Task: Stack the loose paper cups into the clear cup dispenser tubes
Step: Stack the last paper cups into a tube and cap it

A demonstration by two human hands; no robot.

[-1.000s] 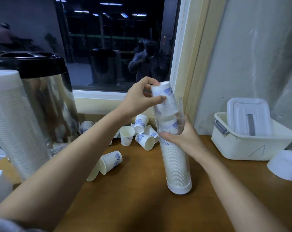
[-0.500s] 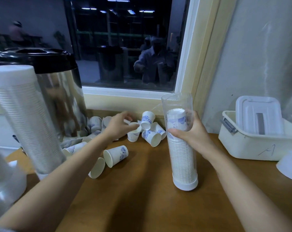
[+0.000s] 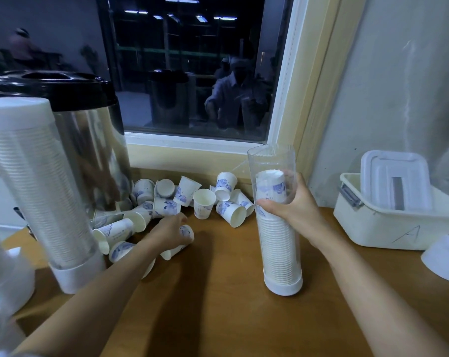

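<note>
A clear dispenser tube [image 3: 277, 243] stands upright on the wooden table, nearly full of stacked white paper cups with blue print, the top cup [image 3: 270, 182] upside down. My right hand [image 3: 294, 207] grips the tube just below that top cup. Several loose paper cups [image 3: 205, 203] lie and stand in a pile below the window sill. My left hand [image 3: 170, 231] is down on the table, its fingers curled round a cup [image 3: 184, 240] lying on its side at the pile's near edge.
A second tube [image 3: 35, 191], filled and capped white, stands at the left before a steel urn [image 3: 89, 140] with a black lid. At the right sit a white bin [image 3: 388, 222] marked A holding a lid and a white cap [image 3: 443, 257]. The wall rises behind.
My left hand dropped a cup into the tube, reached into the pile, then moved nearer and took hold of a lying cup. My right hand stayed on the tube.
</note>
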